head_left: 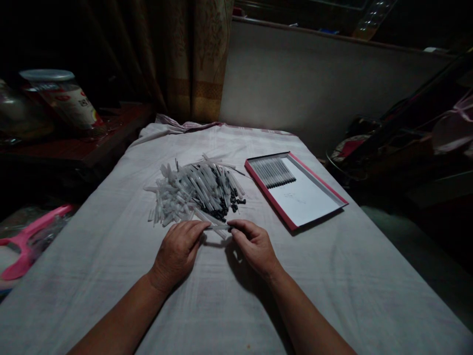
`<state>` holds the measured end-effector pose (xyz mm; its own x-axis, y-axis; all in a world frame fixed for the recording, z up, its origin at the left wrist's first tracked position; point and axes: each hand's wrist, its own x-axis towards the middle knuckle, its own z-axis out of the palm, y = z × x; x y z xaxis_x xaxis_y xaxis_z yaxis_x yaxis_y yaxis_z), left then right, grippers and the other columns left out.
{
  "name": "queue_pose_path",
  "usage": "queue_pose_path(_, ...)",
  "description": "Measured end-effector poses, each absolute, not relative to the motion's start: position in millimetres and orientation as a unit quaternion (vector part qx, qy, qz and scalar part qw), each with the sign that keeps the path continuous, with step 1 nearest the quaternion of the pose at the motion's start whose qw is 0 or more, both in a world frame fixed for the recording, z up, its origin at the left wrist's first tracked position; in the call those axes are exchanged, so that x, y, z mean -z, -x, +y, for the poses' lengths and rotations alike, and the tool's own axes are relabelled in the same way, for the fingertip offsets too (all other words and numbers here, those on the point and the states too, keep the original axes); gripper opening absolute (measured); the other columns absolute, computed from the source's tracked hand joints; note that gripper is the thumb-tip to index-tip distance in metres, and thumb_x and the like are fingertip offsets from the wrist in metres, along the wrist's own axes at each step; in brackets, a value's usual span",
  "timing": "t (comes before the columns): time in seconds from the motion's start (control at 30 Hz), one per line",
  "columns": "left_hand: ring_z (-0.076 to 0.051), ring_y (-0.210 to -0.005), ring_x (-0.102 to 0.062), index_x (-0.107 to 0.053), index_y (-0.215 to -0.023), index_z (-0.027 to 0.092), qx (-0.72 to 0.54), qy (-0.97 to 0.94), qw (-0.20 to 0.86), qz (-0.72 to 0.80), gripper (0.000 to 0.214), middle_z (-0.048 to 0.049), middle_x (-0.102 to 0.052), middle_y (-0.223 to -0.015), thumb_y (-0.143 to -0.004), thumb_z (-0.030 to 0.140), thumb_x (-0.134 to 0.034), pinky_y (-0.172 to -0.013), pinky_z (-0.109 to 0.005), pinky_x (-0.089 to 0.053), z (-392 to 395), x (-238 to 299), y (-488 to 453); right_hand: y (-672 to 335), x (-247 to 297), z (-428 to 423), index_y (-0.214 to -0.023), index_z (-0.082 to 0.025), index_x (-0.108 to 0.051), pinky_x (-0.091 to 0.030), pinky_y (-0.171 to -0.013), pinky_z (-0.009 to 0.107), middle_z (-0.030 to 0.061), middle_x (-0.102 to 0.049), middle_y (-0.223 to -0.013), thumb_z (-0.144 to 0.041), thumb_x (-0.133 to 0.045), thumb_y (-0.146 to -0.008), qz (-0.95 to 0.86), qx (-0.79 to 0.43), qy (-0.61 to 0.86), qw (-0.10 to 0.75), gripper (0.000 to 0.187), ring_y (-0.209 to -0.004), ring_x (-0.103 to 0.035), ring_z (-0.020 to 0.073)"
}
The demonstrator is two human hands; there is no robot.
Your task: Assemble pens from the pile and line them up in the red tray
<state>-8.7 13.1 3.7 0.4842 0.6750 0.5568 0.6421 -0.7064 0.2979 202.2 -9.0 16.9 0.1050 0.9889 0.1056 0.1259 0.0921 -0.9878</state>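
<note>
Bare forearms [123, 313], slim, perhaps plastic tube [218, 228]

Bare forearms [127, 301] aslant toward each other, left fingers [195, 228] and right fingers [244, 229] in facing pinches, just apart

Couldn't actually read any text here, tbh. The clear cylindrical plastic jar with the pale grey-blue lid [61, 98], upper left of the frame, has a white paper label [76, 106] with a red patch and a small dark QR-style square [84, 102], but the print's way too small and dim. Some faint grey marks [293, 197] on the white floor of the shallow red-edged box [271, 201], right of centre, are illegible too.
</note>
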Motion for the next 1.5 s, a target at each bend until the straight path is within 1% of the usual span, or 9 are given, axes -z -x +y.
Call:
queue_pose_path(0.23,-0.023,-0.095,-0.063,-0.056,-0.121,0.019,-0.334,-0.861,0.028,0.383,0.028,-0.0088,-0.069,-0.105,-0.094,0.015,-0.051,-0.082,-0.038,-0.048,13,-3,10,-204,-18,-9,-0.090,-0.019,-0.077,-0.055,-0.068,0.029,0.0054,-0.075,-0.081,-0.027,-0.063,-0.077,-0.518,-0.421,0.534,0.519,0.021,-0.077,-0.069,0.0193)
queue_pose_path(0.43,-0.024,-0.093,-0.062,-0.056,-0.120,0.018,-0.330,-0.862,0.029,0.384,0.028,-0.0088,-0.069,-0.104,-0.093,0.015,-0.052,-0.080,-0.037,-0.048,13,-4,9,-204,-15,-9,-0.094,-0.021,-0.077,-0.056,-0.077,0.031,0.0062,-0.075,-0.088,-0.020,-0.060,-0.082,-0.594,-0.344,0.502,0.525,0.021,-0.084,-0.070,0.0190)
queue_pose_path(0.6,-0.023,-0.093,-0.062,-0.057,-0.120,0.018,-0.332,-0.861,0.030,0.383,0.027,-0.0084,-0.069,-0.103,-0.093,0.015,-0.052,-0.079,-0.037,-0.048,14,-4,9,-207,-13,-9,-0.099,-0.022,-0.076,-0.056,-0.077,0.029,0.0061,-0.075,-0.091,-0.014,-0.058,-0.084,-0.632,-0.304,0.480,0.527,0.025,-0.086,-0.070,0.0176)
queue_pose_path(0.93,-0.023,-0.092,-0.064,-0.059,-0.118,0.018,-0.327,-0.862,0.039,0.386,0.026,-0.0082,-0.070,-0.102,-0.094,0.016,-0.051,-0.079,-0.037,-0.048,13,-6,8,-207,-11,-9,-0.102,-0.024,-0.076,-0.057,-0.077,0.030,0.0056,-0.075,-0.091,-0.015,-0.057,-0.086,-0.655,-0.282,0.478,0.512,0.026,-0.086,-0.070,0.0179)
queue_pose_path(1.1,-0.023,-0.092,-0.064,-0.059,-0.118,0.017,-0.324,-0.867,0.039,0.377,0.026,-0.0086,-0.071,-0.103,-0.094,0.015,-0.052,-0.079,-0.036,-0.048,14,-7,9,-211,-9,-9,-0.103,-0.023,-0.074,-0.056,-0.076,0.030,0.0066,-0.075,-0.092,-0.017,-0.055,-0.090,-0.691,-0.247,0.476,0.485,0.024,-0.085,-0.070,0.0179)
queue_pose_path(1.2,-0.022,-0.093,-0.064,-0.059,-0.118,0.017,-0.322,-0.871,0.044,0.368,0.026,-0.0085,-0.071,-0.103,-0.094,0.015,-0.052,-0.078,-0.035,-0.048,13,-8,9,-212,-10,-9,-0.100,-0.021,-0.073,-0.055,-0.074,0.029,0.0069,-0.074,-0.089,-0.020,-0.053,-0.092,-0.713,-0.219,0.482,0.461,0.021,-0.082,-0.069,0.0174)
queue_pose_path(1.3,-0.022,-0.093,-0.065,-0.060,-0.119,0.017,-0.323,-0.872,0.050,0.365,0.026,-0.0085,-0.071,-0.104,-0.094,0.015,-0.051,-0.078,-0.035,-0.048,13,-7,9,-213,-11,-8,-0.089,-0.019,-0.071,-0.052,-0.068,0.026,0.0059,-0.071,-0.080,-0.023,-0.050,-0.094,-0.733,-0.186,0.491,0.432,0.022,-0.073,-0.067,0.0161)
queue_pose_path(1.43,-0.021,-0.093,-0.065,-0.061,-0.117,0.019,-0.329,-0.870,0.057,0.363,0.026,-0.0079,-0.072,-0.103,-0.094,0.015,-0.050,-0.079,-0.036,-0.049,13,-6,8,-214,-10,-8,-0.066,-0.020,-0.063,-0.044,-0.057,0.024,0.0023,-0.061,-0.061,-0.028,-0.045,-0.096,-0.740,-0.179,0.527,0.376,0.036,-0.056,-0.058,0.0137)
queue_pose_path(1.5,-0.021,-0.093,-0.066,-0.061,-0.117,0.019,-0.334,-0.869,0.056,0.362,0.025,-0.0078,-0.072,-0.102,-0.094,0.015,-0.050,-0.078,-0.035,-0.049,13,-6,8,-214,-10,-8,-0.063,-0.021,-0.061,-0.043,-0.056,0.024,0.0019,-0.060,-0.059,-0.030,-0.041,-0.097,-0.739,-0.200,0.528,0.367,0.040,-0.056,-0.057,0.0136)
